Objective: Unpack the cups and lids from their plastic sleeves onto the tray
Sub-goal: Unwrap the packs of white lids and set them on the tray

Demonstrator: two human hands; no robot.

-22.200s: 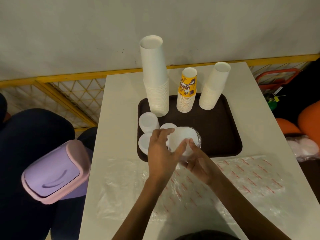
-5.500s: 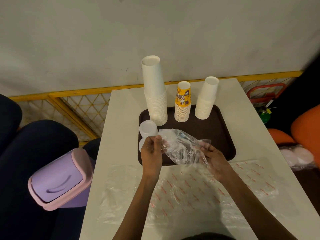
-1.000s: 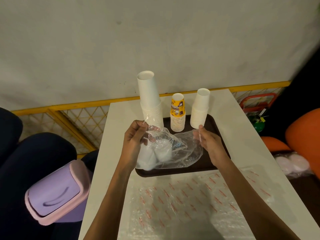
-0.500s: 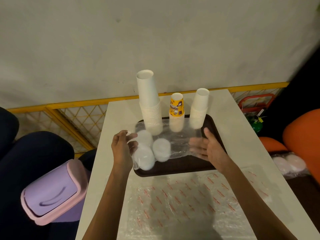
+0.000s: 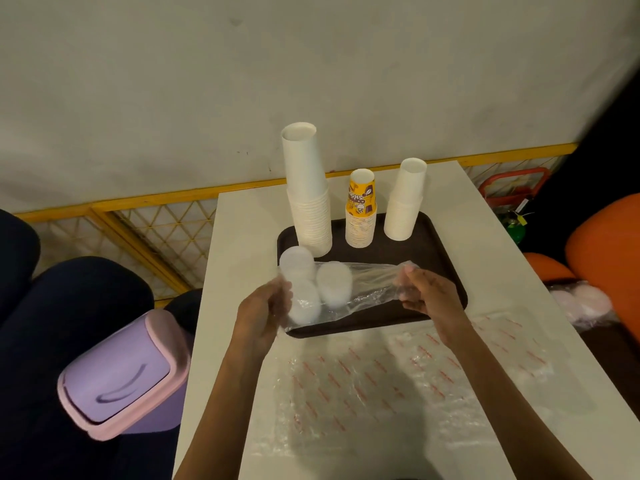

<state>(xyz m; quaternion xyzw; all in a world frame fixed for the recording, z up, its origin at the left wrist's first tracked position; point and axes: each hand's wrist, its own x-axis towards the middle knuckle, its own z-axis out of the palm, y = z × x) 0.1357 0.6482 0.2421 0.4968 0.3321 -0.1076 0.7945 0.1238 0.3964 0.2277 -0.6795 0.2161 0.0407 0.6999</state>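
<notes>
Landmark: the dark brown rectangular plastic tray (image 5: 440,244).

1. Change. One second ago the clear crumpled plastic sleeve (image 5: 374,285) hung bunched between the hands, raised above the tray. It is now drawn out into a flat band, lower, over the tray's near half.
2. Hands. The left hand (image 5: 263,306) pinches the sleeve's left end at the tray's near-left corner. The right hand (image 5: 422,292) pinches the right end with curled fingers over the tray's near-right part.
3. Task items. The white round plastic lids (image 5: 334,284) stand in short stacks on the tray's near-left corner, seen partly through the film. The sleeve itself appears empty.
4. Along the tray's far edge stand the tall white paper cup stack (image 5: 306,192), the yellow printed cup stack (image 5: 361,209) and the shorter white cup stack (image 5: 405,202).
5. Meaning. This sleeve is judged emptied and ready to be set aside. A clear packet of pale discs (image 5: 581,303) lies well right of the tray, likely still unopened.
</notes>
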